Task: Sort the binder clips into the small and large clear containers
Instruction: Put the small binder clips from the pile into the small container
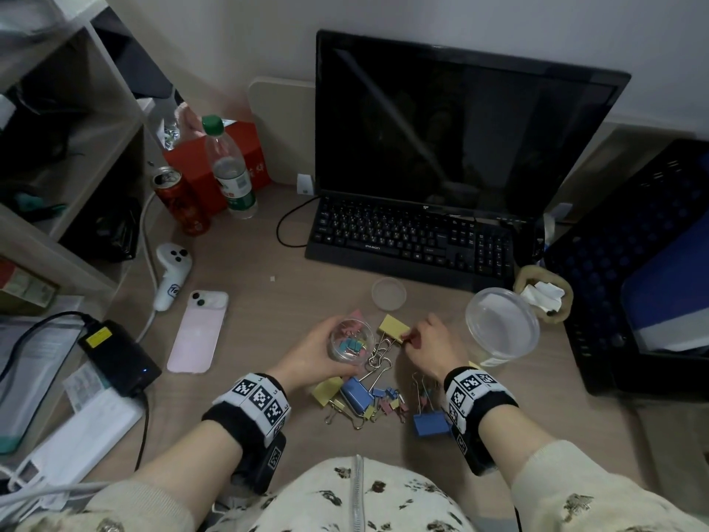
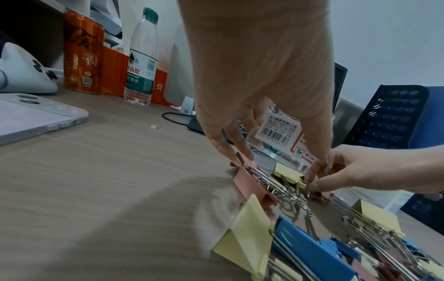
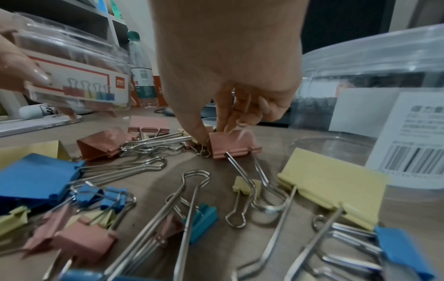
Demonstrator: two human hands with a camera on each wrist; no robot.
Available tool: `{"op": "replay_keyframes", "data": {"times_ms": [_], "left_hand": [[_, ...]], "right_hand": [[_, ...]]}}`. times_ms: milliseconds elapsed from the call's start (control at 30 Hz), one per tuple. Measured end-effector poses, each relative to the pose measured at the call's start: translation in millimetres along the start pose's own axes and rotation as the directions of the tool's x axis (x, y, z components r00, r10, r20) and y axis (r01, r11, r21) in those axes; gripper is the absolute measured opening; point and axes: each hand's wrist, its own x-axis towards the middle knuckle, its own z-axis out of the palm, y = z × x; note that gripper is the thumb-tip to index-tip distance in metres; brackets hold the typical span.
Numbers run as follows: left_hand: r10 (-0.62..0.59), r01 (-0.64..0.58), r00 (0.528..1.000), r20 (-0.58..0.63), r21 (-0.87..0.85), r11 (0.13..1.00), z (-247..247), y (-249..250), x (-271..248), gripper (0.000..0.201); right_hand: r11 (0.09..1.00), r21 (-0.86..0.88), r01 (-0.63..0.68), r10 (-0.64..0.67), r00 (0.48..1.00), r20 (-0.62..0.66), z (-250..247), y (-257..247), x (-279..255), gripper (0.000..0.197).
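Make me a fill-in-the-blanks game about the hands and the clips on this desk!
1. The left hand holds the small clear ____, which has little clips inside.
2. The right hand pinches a small clip in the pile; the color of that clip is ____.
3. The large clear container stands on the ____ side of the clip pile.
4. The monitor screen is ____.

Missing words: container; pink; right; dark

Left hand (image 2: pixel 254 76) holds small clear container (image 2: pixel 276 131) above clips.
Right hand (image 2: pixel 374 169) at 3 o'clock pinches small clip (image 2: pixel 310 187) on surface (image 2: pixel 108 180).
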Motion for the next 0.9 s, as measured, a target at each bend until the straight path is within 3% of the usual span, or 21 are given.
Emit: {"op": "replay_keyframes", "data": {"times_ms": [333,700,900], "left_hand": [[-0.001,0.001,1.0,-0.006,-0.005,1.0,1.3,-3.7,3.0,0.085],[-0.006,0.006,1.0,-0.014,-0.001,1.0,1.4,-3.1,0.9,0.087],[-0.01,0.01,1.0,-0.018,0.024,1.0,1.2,-2.9,1.4,0.088]], "right_hand": [[0.999,0.034,0.0,0.0,1.0,0.015,-6.9,2.3,-2.3,0.021],[0.995,0.058,-0.085,0.083,0.996,0.03,-4.7,1.4,-1.9,0.043],[1.0,0.001,0.013,-0.013,0.999,0.051,-2.1,-2.7,2.1,0.046]]}}
